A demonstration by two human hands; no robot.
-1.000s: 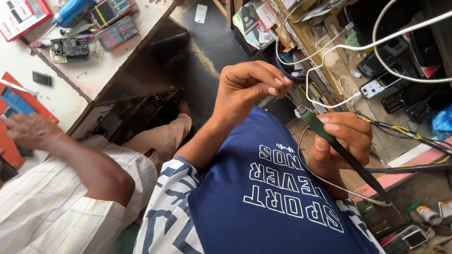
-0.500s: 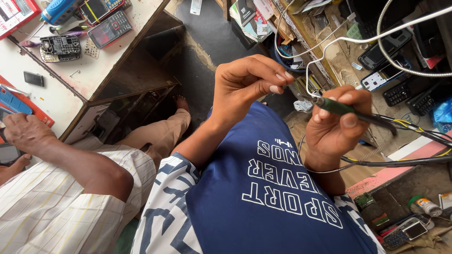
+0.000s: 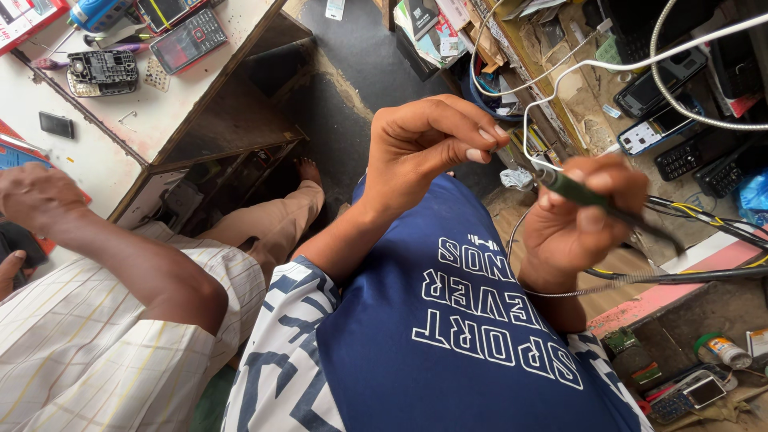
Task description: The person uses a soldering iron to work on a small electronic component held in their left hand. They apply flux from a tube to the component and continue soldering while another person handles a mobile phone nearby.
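Phones lie far left on the white table [image 3: 96, 152]: an opened black phone [image 3: 102, 70] and a red phone [image 3: 186, 38], both near the table's wooden edge. Another person's hand [image 3: 36, 196] rests on that table, and their striped sleeve [image 3: 104, 344] fills the bottom left corner. Past the table edge I see a dark gap of floor [image 3: 352, 72], the only open room here.

Next comes my left hand [image 3: 428, 144], held up over my blue shirt [image 3: 464, 320]. Its thumb and fingers are pinched narrow on something tiny. I cannot tell what it is.

Just beside it is my right hand [image 3: 580, 216], closed around a green tool [image 3: 580, 192]. The tool's tip points toward my left fingertips [image 3: 480, 152], very close, maybe touching. Black wires [image 3: 704, 220] run from the tool off the right edge.

A thin white cable [image 3: 632, 60] loops above both hands. Far right, the messy bench [image 3: 680, 144] is packed with old phones, right up to its edge, so little room is left there.
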